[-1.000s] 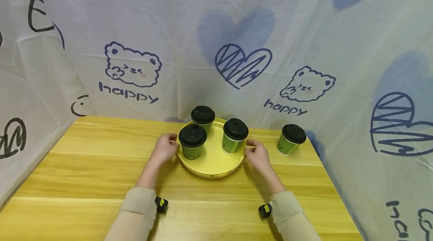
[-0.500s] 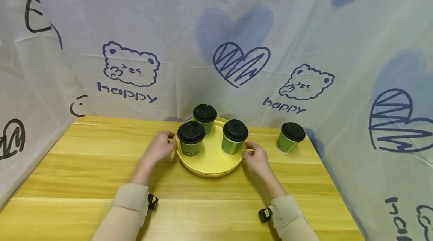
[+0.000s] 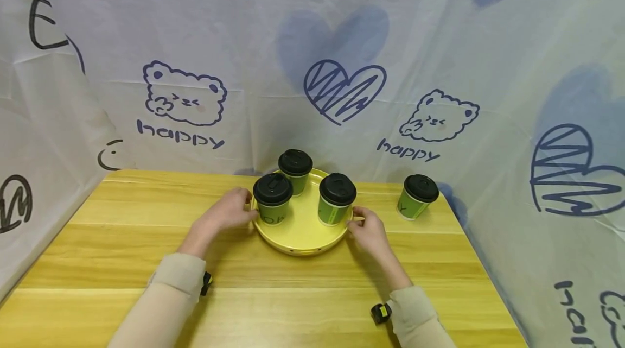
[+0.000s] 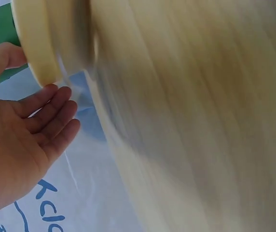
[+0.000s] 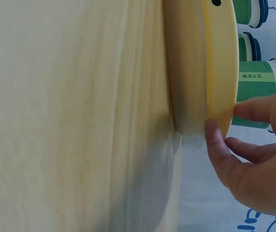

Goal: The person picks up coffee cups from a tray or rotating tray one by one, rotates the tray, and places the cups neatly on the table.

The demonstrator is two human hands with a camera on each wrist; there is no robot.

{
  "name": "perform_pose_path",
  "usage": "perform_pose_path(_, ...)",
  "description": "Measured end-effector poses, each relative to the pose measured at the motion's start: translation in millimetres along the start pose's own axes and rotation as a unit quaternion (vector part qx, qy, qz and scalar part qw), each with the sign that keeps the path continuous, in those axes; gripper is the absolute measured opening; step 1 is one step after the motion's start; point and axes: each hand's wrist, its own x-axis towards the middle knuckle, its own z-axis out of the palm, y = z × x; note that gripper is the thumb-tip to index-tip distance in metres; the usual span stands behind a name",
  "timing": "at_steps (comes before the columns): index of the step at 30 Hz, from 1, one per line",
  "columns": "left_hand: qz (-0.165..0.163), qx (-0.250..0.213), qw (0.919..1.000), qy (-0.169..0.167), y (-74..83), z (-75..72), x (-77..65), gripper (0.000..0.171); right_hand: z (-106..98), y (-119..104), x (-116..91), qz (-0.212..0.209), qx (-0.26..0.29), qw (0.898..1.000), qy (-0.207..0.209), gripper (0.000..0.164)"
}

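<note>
A round yellow tray [image 3: 305, 239] with a raised rim sits on the wooden table near its back edge. Three green paper cups with black lids stand upright on it: a left cup [image 3: 272, 198], a back cup [image 3: 295, 170] and a right cup [image 3: 336, 198]. My left hand [image 3: 230, 209] holds the tray's left rim, thumb on one side and fingertips against the other in the left wrist view. Opposite it, my right hand [image 3: 370, 231] pinches the right rim between thumb and fingers, close to the right cup.
Another green lidded cup [image 3: 417, 197] stands on the table [image 3: 273, 310] at the back right, off the tray. Behind and beside the table hangs a pale cloth [image 3: 263, 55] printed with hearts and bears.
The tray has turned slightly clockwise with its cups: the back cup shifts right, the left one backward, the right one forward. My left forearm has swung outward to the left.
</note>
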Motion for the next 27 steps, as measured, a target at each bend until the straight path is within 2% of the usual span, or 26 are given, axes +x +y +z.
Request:
perform_pose_path(4,0.003,0.040,0.9992,-0.002,-1.5,1.2,1.4,0.050,-1,-1,-1,-0.007,-0.010,1.000,0.014,0.053)
perform_pose_path(9,0.015,0.096,0.9952,0.002,-5.1,4.4,3.4,0.045,-2,-5,-4,-0.021,0.025,0.997,0.075,0.058)
perform_pose_path(13,0.029,0.126,0.9914,0.015,-5.9,4.6,3.0,0.046,1,-12,-5,-0.069,0.071,0.985,0.141,0.060)
perform_pose_path(17,0.045,0.146,0.9880,0.026,-5.1,4.4,2.6,0.046,4,-17,-4,-0.129,0.079,0.969,0.193,0.058)
perform_pose_path(20,0.049,0.152,0.9867,0.031,-4.3,4.7,1.7,0.046,6,-20,-3,-0.150,0.079,0.965,0.198,0.063)
perform_pose_path(27,0.049,0.167,0.9839,0.038,-3.2,6.8,0.4,0.052,10,-23,7,-0.160,0.083,0.971,0.159,0.091)
